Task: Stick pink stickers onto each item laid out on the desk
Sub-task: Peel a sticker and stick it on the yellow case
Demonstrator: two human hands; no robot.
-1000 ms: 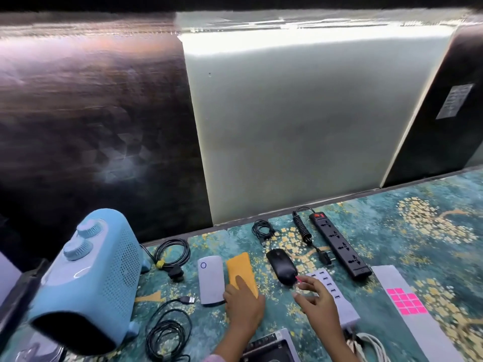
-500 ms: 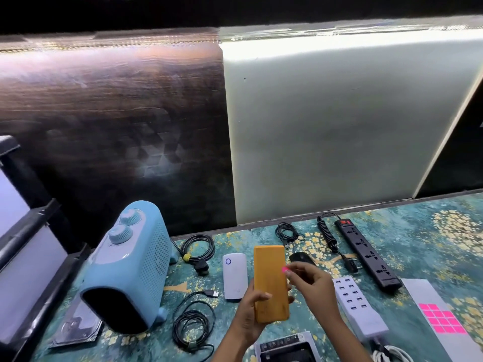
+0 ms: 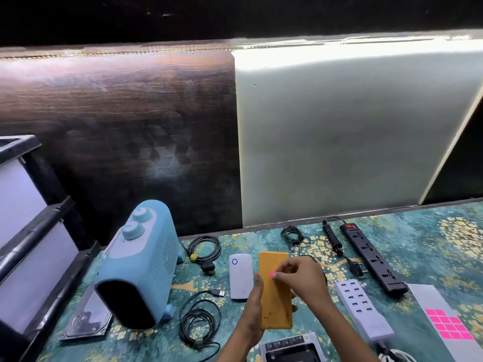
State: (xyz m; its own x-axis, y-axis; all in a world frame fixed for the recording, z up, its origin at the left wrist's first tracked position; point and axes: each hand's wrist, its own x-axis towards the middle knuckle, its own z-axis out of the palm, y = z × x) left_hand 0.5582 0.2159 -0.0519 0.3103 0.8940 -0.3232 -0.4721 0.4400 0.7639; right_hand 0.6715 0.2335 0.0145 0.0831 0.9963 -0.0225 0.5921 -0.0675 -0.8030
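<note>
My left hand [image 3: 254, 307] grips a flat orange slab [image 3: 275, 304] by its long edge, held lengthwise with its plain face toward me. My right hand [image 3: 300, 278] pinches one small pink sticker [image 3: 272, 274] at the upper part of that face. Just left of the grip a white power bank [image 3: 241, 276] lies flat. To the right lies a white multi-port charger [image 3: 362, 309], and farther right a grey sticker sheet [image 3: 428, 296] carries a block of pink squares.
</note>
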